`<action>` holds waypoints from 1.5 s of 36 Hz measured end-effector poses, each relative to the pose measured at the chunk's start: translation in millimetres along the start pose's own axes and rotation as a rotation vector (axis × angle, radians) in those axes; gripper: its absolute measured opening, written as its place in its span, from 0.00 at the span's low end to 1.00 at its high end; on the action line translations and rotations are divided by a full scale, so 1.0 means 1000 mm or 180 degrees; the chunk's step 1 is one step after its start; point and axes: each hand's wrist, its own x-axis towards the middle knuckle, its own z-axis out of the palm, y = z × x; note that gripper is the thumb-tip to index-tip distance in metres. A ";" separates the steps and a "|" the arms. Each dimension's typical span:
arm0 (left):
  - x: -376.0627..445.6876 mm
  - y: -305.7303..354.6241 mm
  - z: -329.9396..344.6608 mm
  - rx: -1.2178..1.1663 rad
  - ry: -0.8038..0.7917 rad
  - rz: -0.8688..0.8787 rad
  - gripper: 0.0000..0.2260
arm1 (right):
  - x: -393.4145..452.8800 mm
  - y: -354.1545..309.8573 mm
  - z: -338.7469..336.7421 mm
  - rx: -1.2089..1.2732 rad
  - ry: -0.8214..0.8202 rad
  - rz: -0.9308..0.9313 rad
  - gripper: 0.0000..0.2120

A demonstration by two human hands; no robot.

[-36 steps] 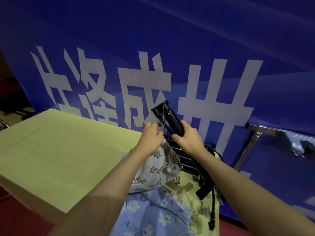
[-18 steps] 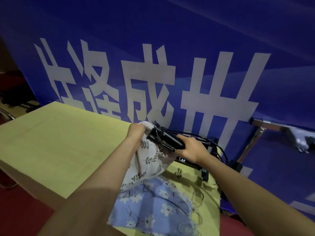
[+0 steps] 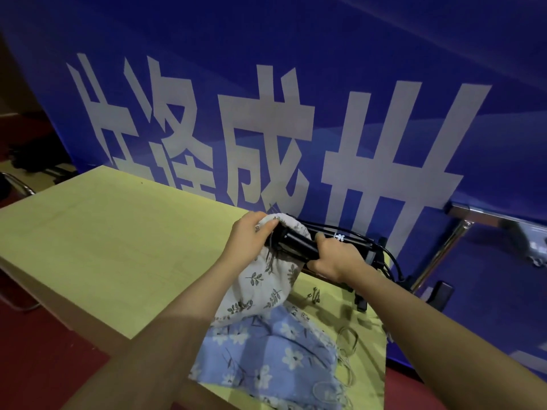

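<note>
1. black folded stand [image 3: 296,242]: held above the worktop [image 3: 118,247] near its far right corner. the long axis is roughly level and runs along the far edge. the left end appears to be just inside a bag mouth.
2. right hand [image 3: 334,257]: fingers are curled round the middle of the stand, to the right of the bag mouth.
3. left hand [image 3: 250,236]: the rim of the white leaf-print bag [image 3: 263,279] is pinched between thumb and fingers, and the mouth is turned toward the stand's left end. the bag's body hangs down to the worktop.
4. governing relation: the mouth is seen directly left of the stand, in line with its axis, so a leftward slide along that axis is judged to be needed. the left hand is nearer the mouth, while the right hand is nearer the uncovered length.
5. black cable [image 3: 390,255]: trails from the stand's right end and is judged likely to snag.
6. blue flower-print cloth [image 3: 266,347]: lies flat by the near right corner, touching the bag's lower end.
</note>
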 end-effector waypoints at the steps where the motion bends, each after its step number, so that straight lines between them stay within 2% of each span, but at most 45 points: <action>1: -0.002 -0.001 0.002 0.0029 -0.0054 0.0033 0.12 | 0.000 -0.001 -0.001 0.0047 0.0011 0.0040 0.21; 5: -0.010 -0.002 0.006 0.0133 -0.0265 0.0139 0.12 | 0.003 -0.006 -0.001 0.0235 0.0059 0.0078 0.24; 7: -0.013 -0.001 0.008 0.0262 -0.0331 0.0225 0.17 | 0.005 -0.009 -0.001 0.0277 0.0019 0.0048 0.24; 8: -0.014 0.000 0.008 0.0447 -0.0344 0.0259 0.22 | 0.006 -0.010 -0.001 0.0292 -0.0008 0.0021 0.24; 10: -0.016 0.002 0.006 0.1292 -0.0310 0.0390 0.27 | 0.008 -0.012 0.000 0.0297 -0.0018 -0.0055 0.24; 12: -0.017 0.004 0.003 0.2073 -0.0210 0.0449 0.26 | 0.010 -0.012 0.001 0.0321 0.0000 -0.0096 0.23; 14: -0.017 0.002 0.001 0.2404 -0.0163 0.0372 0.22 | 0.013 -0.012 0.001 0.0468 0.0045 -0.0083 0.23; 16: -0.015 -0.004 0.002 0.2407 -0.0173 0.0197 0.22 | 0.014 -0.012 0.000 0.0686 0.0094 -0.0038 0.22; 20: -0.013 -0.010 0.001 0.2246 -0.0262 0.0022 0.34 | 0.017 -0.015 -0.002 0.0951 0.0225 0.0046 0.19; 26: -0.013 -0.013 -0.004 0.2439 -0.0250 -0.0002 0.47 | 0.022 -0.026 0.001 0.0790 0.0414 0.0071 0.18; 32: -0.013 -0.014 -0.006 0.1977 -0.0786 0.0393 0.39 | 0.026 -0.033 0.005 0.0436 0.0434 -0.0079 0.19; 37: -0.012 -0.019 0.001 0.1983 -0.0548 0.0418 0.34 | 0.027 -0.039 0.010 -0.0409 0.0313 -0.0461 0.23; 40: -0.012 -0.023 0.005 0.2223 -0.0654 0.0677 0.34 | 0.025 -0.040 0.011 -0.0786 0.0319 -0.0773 0.20; 44: -0.010 -0.030 0.013 0.2540 -0.0910 0.0641 0.28 | 0.026 -0.043 0.009 -0.0943 0.0389 -0.1152 0.21; 50: -0.004 -0.034 0.022 0.2735 -0.0675 0.0636 0.18 | 0.034 -0.042 0.009 -0.1045 0.0487 -0.1420 0.18; 52: -0.003 -0.038 0.025 0.2649 -0.0586 0.0601 0.16 | 0.038 -0.037 0.014 -0.1230 0.0762 -0.1457 0.19; 54: -0.001 -0.041 0.027 0.2624 -0.0476 0.0570 0.16 | 0.041 -0.033 0.018 -0.1456 0.1266 -0.1479 0.21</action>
